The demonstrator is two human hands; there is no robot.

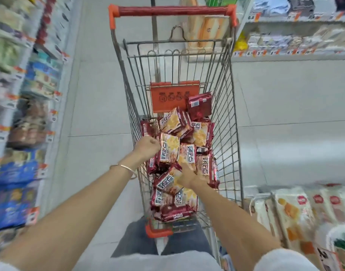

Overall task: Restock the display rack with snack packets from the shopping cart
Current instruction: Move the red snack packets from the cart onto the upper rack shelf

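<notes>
now l hand [147,144] on snack pkt [168,149]

One shopping cart [173,11], about a dozen snack packets [168,151] (overlapping, so approximate), one bracelet [121,164].

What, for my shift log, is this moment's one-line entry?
stage: picking from wire shopping cart | left hand: grips red-and-yellow foil snack packet | right hand: among other packets, grip blurred

Arms: I'm holding both stretched forward and down.
Left hand [147,146]: I'm pinching the edge of a snack packet [168,148], fingers curled.
Right hand [187,178]: I'm holding it lower, nearer; its grip is blurred.
</notes>
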